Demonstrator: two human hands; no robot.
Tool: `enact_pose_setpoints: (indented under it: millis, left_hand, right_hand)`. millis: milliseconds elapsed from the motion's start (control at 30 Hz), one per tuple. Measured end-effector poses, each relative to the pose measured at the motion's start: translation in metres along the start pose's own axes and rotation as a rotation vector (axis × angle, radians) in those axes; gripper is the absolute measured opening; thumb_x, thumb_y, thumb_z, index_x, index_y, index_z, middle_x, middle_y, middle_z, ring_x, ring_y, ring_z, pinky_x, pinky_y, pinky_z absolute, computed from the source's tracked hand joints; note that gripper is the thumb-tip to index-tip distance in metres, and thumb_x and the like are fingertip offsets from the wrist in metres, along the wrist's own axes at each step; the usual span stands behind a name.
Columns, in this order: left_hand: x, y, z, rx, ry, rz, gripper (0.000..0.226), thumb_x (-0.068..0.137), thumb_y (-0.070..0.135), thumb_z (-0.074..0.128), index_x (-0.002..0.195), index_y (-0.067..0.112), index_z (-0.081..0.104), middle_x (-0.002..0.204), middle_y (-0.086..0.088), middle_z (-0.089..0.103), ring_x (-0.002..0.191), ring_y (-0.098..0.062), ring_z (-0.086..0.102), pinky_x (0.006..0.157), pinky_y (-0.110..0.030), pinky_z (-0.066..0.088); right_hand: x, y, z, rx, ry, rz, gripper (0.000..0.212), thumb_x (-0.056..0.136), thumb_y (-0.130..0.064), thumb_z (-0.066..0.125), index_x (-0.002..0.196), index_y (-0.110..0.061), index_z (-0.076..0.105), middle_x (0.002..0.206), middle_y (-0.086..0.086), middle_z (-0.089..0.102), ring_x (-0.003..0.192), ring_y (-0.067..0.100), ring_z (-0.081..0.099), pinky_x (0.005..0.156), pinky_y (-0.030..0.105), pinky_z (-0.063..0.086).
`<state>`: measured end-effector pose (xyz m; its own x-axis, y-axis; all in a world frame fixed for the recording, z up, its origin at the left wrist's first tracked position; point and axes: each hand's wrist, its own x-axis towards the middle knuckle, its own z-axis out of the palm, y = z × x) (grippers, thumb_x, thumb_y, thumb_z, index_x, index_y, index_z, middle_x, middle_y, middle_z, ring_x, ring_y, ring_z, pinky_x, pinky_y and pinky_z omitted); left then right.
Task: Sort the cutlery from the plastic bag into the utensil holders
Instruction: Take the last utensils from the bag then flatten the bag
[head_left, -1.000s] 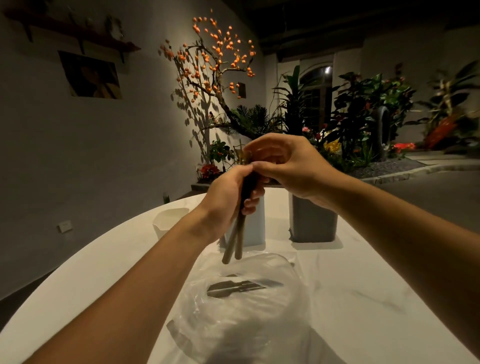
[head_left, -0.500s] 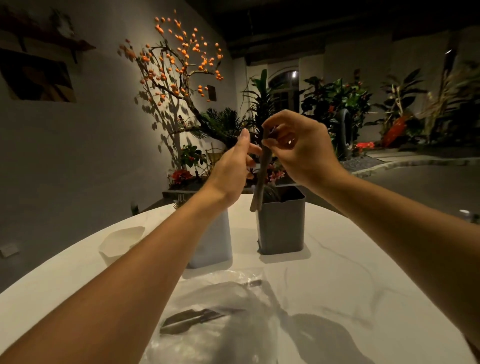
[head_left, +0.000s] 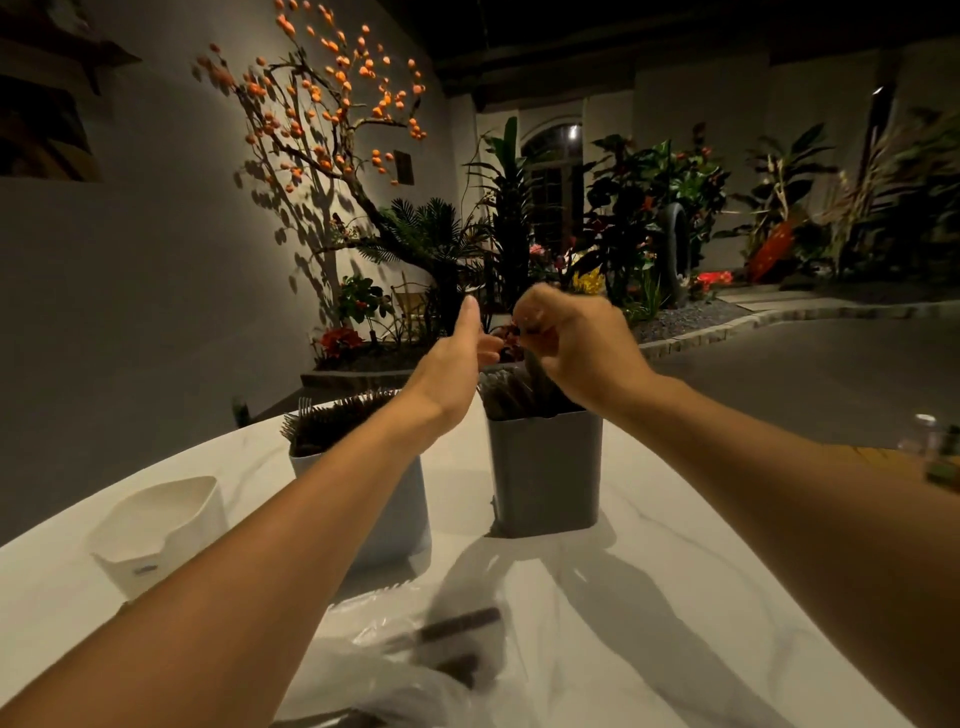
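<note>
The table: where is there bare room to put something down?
Bare table lies right of the dark holder, under the right forearm. Crowded: the plastic bag in front, and the white holder and white bowl on the left.

Both bare forearms reach far into the scene, converging. The left hand (head_left: 451, 364) is open, thumb up, fingers relaxed. Just right of it, the right hand (head_left: 571, 343) is blurred, fingers curled inward; any grasp is unclear
</note>
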<state>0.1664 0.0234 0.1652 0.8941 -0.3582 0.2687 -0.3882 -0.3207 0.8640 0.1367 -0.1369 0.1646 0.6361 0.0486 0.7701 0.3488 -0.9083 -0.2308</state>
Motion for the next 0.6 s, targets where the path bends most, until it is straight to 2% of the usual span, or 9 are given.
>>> enact_pose_setpoints:
  millis: [100,167,267,333,400,467,533,600]
  left_hand:
    - [0.002,-0.016,0.006,0.019,-0.067,-0.055,0.096,0.081,0.081,0.008,0.13,0.02,0.063,0.129,-0.001,0.065,0.131,-0.02,0.05,0.119,-0.052,0.027]
    - [0.003,-0.02,0.006,-0.008,-0.069,-0.053,0.092,0.087,0.079,0.009,0.134,0.017,0.059,0.129,-0.002,0.064,0.132,-0.02,0.049,0.119,-0.051,0.028]
    - [-0.001,-0.016,0.003,-0.021,-0.055,-0.027,0.08,0.098,0.069,0.01,0.133,0.015,0.058,0.13,-0.006,0.063,0.128,-0.021,0.052,0.117,-0.05,0.032]
    - [-0.009,-0.009,-0.002,-0.005,-0.041,-0.021,0.077,0.101,0.065,0.011,0.13,0.014,0.061,0.127,-0.007,0.064,0.122,-0.02,0.056,0.113,-0.048,0.037]
    - [-0.022,-0.003,-0.009,0.019,-0.012,0.01,0.075,0.101,0.065,0.012,0.122,0.016,0.064,0.118,-0.005,0.067,0.114,-0.019,0.06,0.108,-0.049,0.042]
    - [-0.039,0.002,-0.018,0.059,0.057,0.044,0.075,0.096,0.071,0.014,0.112,0.02,0.067,0.11,-0.002,0.069,0.108,-0.018,0.062,0.104,-0.049,0.046]
    - [-0.061,0.004,-0.029,0.085,0.095,0.049,0.072,0.095,0.07,0.017,0.107,0.019,0.066,0.105,-0.004,0.07,0.102,-0.021,0.065,0.097,-0.051,0.051]
    - [-0.089,0.004,-0.04,0.127,0.07,0.057,0.063,0.103,0.059,0.02,0.106,0.013,0.063,0.101,-0.01,0.069,0.095,-0.026,0.067,0.091,-0.051,0.055]
  right_hand:
    - [-0.016,0.013,0.023,-0.022,-0.341,0.056,0.03,0.095,-0.009,0.063,0.122,-0.022,0.067,0.104,0.007,0.071,0.083,0.017,0.065,0.066,0.024,0.053]
    - [-0.021,0.017,0.029,-0.057,-0.446,0.077,0.037,0.1,-0.013,0.055,0.134,-0.025,0.061,0.106,0.006,0.069,0.08,0.017,0.062,0.062,0.025,0.047]
    - [-0.019,0.012,0.022,-0.073,-0.376,0.111,0.037,0.102,-0.019,0.049,0.138,-0.024,0.055,0.114,0.006,0.066,0.091,0.022,0.063,0.074,0.036,0.054]
    - [-0.017,0.003,0.012,-0.068,-0.286,0.116,0.027,0.1,-0.019,0.049,0.122,-0.022,0.065,0.11,0.003,0.068,0.092,0.021,0.062,0.08,0.043,0.056]
    - [-0.019,-0.015,-0.001,0.0,-0.226,0.116,0.02,0.098,-0.022,0.05,0.105,-0.022,0.069,0.096,-0.001,0.068,0.084,0.018,0.062,0.076,0.045,0.056]
    - [-0.027,-0.04,-0.013,0.103,-0.199,0.104,0.017,0.098,-0.027,0.052,0.098,-0.021,0.068,0.089,-0.004,0.068,0.08,0.016,0.063,0.074,0.045,0.057]
    - [-0.04,-0.071,-0.027,0.227,-0.234,0.087,0.017,0.097,-0.028,0.054,0.091,-0.019,0.067,0.083,-0.003,0.068,0.077,0.016,0.065,0.074,0.044,0.058]
    - [-0.057,-0.105,-0.042,0.394,-0.39,0.074,0.021,0.099,-0.023,0.054,0.086,-0.013,0.067,0.079,0.004,0.069,0.071,0.018,0.068,0.069,0.038,0.061]
